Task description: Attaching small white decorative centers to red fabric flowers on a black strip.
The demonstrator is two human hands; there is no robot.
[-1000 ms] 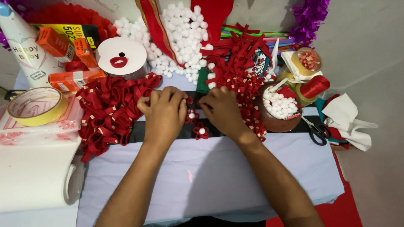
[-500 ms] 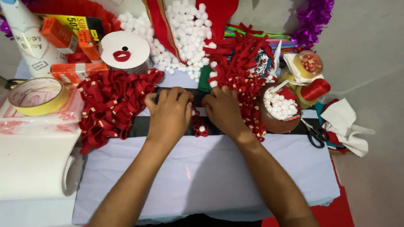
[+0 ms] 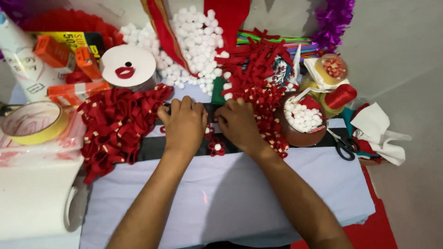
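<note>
Centrally, hands (image 3: 210, 124) pressing black strip (image 3: 152, 146), ribbon piles (image 3: 115, 127) flanking closely

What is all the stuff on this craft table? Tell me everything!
red ribbon loops: two heaps, red, left and right of the hands
small flower: one, red with white middle, between the hands
cotton balls: many, white, top middle
bowl: one, brown, right, holding white balls
scissors: one, black, right
tape roll: one, yellowish, left
tinsel: purple, top right
left hand: palm down, on the dark strip
right hand: palm down beside it
</note>
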